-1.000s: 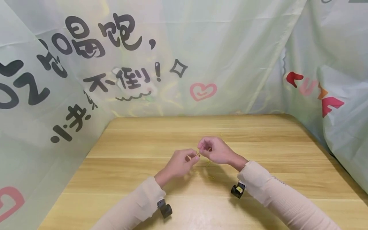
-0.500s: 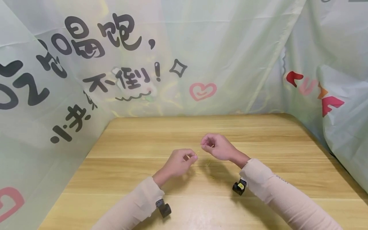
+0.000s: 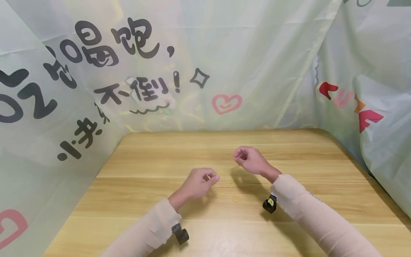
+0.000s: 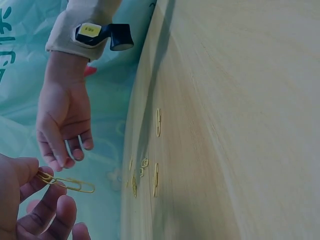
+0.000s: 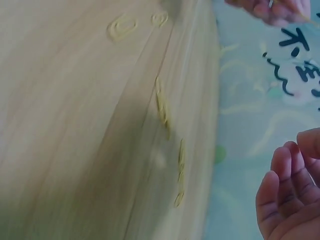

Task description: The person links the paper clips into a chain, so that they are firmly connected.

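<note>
Above the table, my left hand (image 3: 199,184) pinches a yellow paper clip (image 4: 46,177) between thumb and fingertips. A second yellow paper clip (image 4: 80,186) extends from it, and the two look linked. My right hand (image 3: 254,160) is raised farther back and to the right, its fingers loosely bent. Nothing shows between those fingers (image 5: 281,162) in the right wrist view, though the thumb tip partly covers them. Several yellow paper clips (image 3: 235,200) lie on the table below and between the hands. One small group of clips (image 3: 233,183) lies close together.
The wooden table (image 3: 135,214) reaches back to a printed pale curtain (image 3: 257,71), which also hangs along both sides. Loose clips (image 5: 161,107) lie in a rough line under the right hand. Small black cameras (image 3: 269,204) are strapped at both wrists.
My right hand has drawn away from the left, moving back and to the right. My left hand stays nearly in place, still pinching the paper clip.
</note>
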Tool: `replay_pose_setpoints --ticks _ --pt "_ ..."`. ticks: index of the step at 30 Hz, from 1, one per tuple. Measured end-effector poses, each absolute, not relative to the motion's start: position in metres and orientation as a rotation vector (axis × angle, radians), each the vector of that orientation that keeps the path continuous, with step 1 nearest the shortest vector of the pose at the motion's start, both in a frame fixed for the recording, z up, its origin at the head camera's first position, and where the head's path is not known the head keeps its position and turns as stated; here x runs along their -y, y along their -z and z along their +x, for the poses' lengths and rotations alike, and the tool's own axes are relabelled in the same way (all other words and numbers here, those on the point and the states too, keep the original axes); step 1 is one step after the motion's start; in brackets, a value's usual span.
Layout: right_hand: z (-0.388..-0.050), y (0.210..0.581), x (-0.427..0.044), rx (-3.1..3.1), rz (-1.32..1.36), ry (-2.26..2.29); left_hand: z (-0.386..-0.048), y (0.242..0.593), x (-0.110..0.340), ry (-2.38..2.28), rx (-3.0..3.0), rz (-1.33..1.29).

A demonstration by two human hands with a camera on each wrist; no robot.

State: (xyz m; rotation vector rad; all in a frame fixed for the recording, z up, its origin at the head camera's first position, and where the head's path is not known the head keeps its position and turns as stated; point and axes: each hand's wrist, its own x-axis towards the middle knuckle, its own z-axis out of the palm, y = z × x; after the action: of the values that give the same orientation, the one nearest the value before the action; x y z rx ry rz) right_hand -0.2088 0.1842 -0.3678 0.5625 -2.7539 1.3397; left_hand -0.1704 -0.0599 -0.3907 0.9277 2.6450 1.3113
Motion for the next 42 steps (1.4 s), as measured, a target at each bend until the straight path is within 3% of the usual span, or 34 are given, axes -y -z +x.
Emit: replay_pose_setpoints --ticks 21,42 --pt "-0.23 0.401 -0.2 3.114 0.512 -1.015 -0.166 0.395 0.068 -1.279 -2.633 0.864" --pt "-0.239 0.406 -0.191 3.138 0.355 -0.781 -0.17 0.395 0.061 -1.274 -2.619 0.905"
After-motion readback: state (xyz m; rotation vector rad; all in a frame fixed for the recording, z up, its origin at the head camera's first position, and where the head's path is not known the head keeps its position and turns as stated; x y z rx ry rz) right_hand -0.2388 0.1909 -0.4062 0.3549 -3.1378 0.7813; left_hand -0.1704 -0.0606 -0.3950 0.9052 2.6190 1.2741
